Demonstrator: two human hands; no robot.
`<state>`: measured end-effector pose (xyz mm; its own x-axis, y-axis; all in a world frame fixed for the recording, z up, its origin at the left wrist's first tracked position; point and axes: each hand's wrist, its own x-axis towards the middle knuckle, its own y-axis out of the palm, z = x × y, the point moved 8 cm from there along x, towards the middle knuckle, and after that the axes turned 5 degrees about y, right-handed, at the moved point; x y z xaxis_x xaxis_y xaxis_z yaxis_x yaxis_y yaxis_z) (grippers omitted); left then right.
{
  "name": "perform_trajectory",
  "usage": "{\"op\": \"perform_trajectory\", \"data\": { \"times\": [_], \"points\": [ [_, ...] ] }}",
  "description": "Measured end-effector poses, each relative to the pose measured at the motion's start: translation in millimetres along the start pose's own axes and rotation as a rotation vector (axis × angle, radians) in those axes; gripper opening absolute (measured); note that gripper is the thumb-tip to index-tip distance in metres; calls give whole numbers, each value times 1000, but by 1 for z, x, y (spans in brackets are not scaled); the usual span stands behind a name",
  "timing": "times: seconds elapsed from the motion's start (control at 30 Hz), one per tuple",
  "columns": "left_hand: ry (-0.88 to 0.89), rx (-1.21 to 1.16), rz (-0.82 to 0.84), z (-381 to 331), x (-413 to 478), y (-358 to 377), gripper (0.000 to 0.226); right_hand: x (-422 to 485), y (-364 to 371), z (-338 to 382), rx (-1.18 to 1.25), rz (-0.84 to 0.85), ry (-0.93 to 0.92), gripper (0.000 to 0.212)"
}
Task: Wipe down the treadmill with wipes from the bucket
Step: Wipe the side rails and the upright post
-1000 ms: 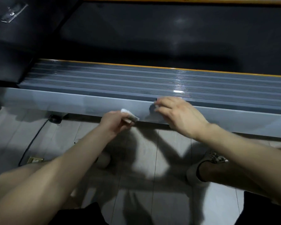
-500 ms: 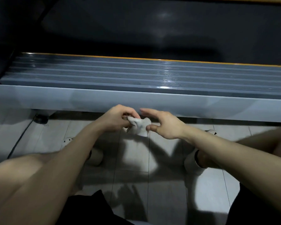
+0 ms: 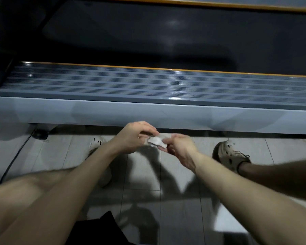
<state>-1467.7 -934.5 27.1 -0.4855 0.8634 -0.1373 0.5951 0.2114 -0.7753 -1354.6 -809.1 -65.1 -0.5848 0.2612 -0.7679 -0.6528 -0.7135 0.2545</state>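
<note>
The treadmill lies across the view, with a ribbed grey side rail [image 3: 148,85], a pale grey side panel [image 3: 113,113] below it and the dark belt [image 3: 166,36] beyond. A small white wipe [image 3: 156,140] is stretched between both hands just below the side panel, above the floor. My left hand [image 3: 133,137] pinches its left end with curled fingers. My right hand [image 3: 180,147] pinches its right end. The bucket is out of view.
Grey floor tiles [image 3: 175,218] lie under my arms. My feet in beige clogs [image 3: 230,154] stand close to the treadmill's base. A black cable [image 3: 12,161] runs over the floor at the left to a round foot [image 3: 40,134] under the frame.
My right hand has left the side panel and come down to the wipe. Both hands now hold it between them, lower and away from the panel.
</note>
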Motion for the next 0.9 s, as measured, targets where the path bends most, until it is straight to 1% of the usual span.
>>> {"op": "perform_trajectory", "data": {
  "times": [0.07, 0.13, 0.2, 0.27, 0.3, 0.4, 0.43, 0.47, 0.53, 0.57, 0.6, 0.63, 0.73, 0.8, 0.83, 0.87, 0.9],
  "points": [
    [10, 182, -189, 8, -4, -18, 46, 14, -14, -19, 46, -138, 12, 20],
    [26, 436, -380, 13, -8, -37, 57, 28, -30, -23, 193, -251, -11, 22],
    [79, 614, -497, 5, -9, -49, 66, 36, -52, -13, 284, -427, -123, 30],
    [100, 735, -549, -2, -10, -52, 71, 28, -67, 15, 300, -623, -340, 30],
    [85, 777, -545, -3, -9, -50, 74, 21, -69, 32, 302, -701, -450, 29],
    [26, 830, -468, 3, -7, -43, 84, 6, -40, 59, 223, -849, -682, 20],
    [21, 819, -454, 5, -6, -44, 88, 5, -19, 59, 155, -848, -736, 17],
    [24, 807, -446, 7, -5, -47, 93, 4, 7, 55, 82, -781, -795, 15],
    [32, 802, -436, 8, -4, -52, 98, 9, 58, 39, -107, -527, -874, 19],
    [32, 797, -436, 8, -4, -53, 97, 8, 71, 33, -183, -441, -898, 23],
    [31, 788, -438, 7, -4, -54, 96, 9, 68, 32, -202, -427, -897, 24],
    [26, 774, -440, 6, -4, -54, 95, 11, 53, 36, -175, -459, -881, 22],
    [3, 752, -469, 3, -1, -56, 98, 10, -21, 50, 70, -656, -789, 16],
    [-9, 751, -482, 3, 0, -57, 98, 3, -42, 51, 184, -746, -779, 15],
    [-11, 745, -489, 3, 0, -58, 98, 1, -30, 50, 186, -743, -805, 15],
    [-9, 739, -492, 2, 1, -59, 97, 2, -7, 49, 143, -687, -853, 16],
    [-9, 736, -489, 2, 0, -60, 97, 3, 26, 49, 61, -577, -897, 16]
  ]
}}
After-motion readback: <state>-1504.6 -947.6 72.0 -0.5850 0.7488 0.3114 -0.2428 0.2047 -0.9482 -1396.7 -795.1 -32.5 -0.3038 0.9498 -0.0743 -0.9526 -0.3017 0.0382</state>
